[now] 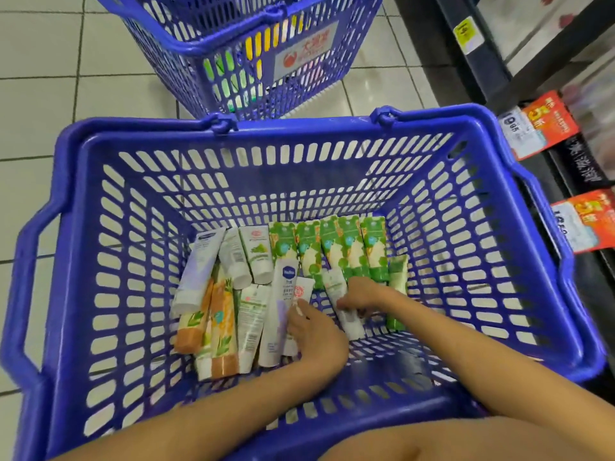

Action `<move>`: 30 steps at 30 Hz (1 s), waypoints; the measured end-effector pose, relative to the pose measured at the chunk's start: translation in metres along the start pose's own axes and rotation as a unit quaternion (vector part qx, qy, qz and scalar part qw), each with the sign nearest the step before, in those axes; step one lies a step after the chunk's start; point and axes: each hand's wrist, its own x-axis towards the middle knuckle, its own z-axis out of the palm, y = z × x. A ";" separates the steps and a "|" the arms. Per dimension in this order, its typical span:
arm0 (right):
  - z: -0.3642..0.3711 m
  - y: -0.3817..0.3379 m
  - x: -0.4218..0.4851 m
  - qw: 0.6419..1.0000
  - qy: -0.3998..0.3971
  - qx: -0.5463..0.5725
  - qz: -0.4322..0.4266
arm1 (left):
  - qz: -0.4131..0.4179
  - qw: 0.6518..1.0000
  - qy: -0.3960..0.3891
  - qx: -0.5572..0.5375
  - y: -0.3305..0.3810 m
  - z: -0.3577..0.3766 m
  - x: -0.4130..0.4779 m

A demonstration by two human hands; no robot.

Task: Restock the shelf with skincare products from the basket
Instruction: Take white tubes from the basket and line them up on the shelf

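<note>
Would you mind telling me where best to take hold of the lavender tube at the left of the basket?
Take the lavender tube by its broad middle, probably from above and the left. It lies slanted, cap toward you. Bare basket lattice runs along its left edge, while neighbouring tubes crowd its right.

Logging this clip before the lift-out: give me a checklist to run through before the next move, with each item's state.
1. Right hand curled round the white-green tube: ok.
2. Left hand hold on the red-logo tube: cannot tell.
3. Basket has more tubes to restock: ok.
4. Shelf edge in view on the right: ok.
5. Free space on that shelf: cannot tell.
</note>
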 end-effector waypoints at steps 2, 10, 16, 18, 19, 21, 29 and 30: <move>-0.007 0.000 -0.007 0.999 -0.027 0.028 -0.005 | -0.017 1.000 -0.008 0.001 0.005 0.005 0.003; -0.052 0.016 -0.062 0.925 -0.010 0.371 -0.082 | 0.096 0.983 0.110 0.109 -0.004 0.012 0.021; -0.066 0.037 -0.081 0.861 0.008 0.500 -0.091 | 0.086 0.985 0.088 0.118 -0.009 0.020 0.029; -0.066 0.038 -0.085 0.861 0.016 0.498 -0.102 | 0.098 0.981 0.071 0.151 -0.012 0.018 0.040; -0.065 0.038 -0.086 0.860 0.019 0.498 -0.112 | 0.128 0.974 0.052 0.180 -0.012 0.016 0.043; -0.064 0.039 -0.087 0.851 0.017 0.507 -0.133 | 0.190 0.967 -0.015 0.168 -0.012 0.010 0.047; -0.066 0.062 -0.127 0.791 0.011 0.584 -0.183 | 0.207 0.886 -0.257 -0.327 0.020 -0.048 0.005; -0.066 0.068 -0.137 0.789 0.030 0.581 -0.200 | 0.204 0.868 -0.281 -0.356 0.028 -0.051 -0.005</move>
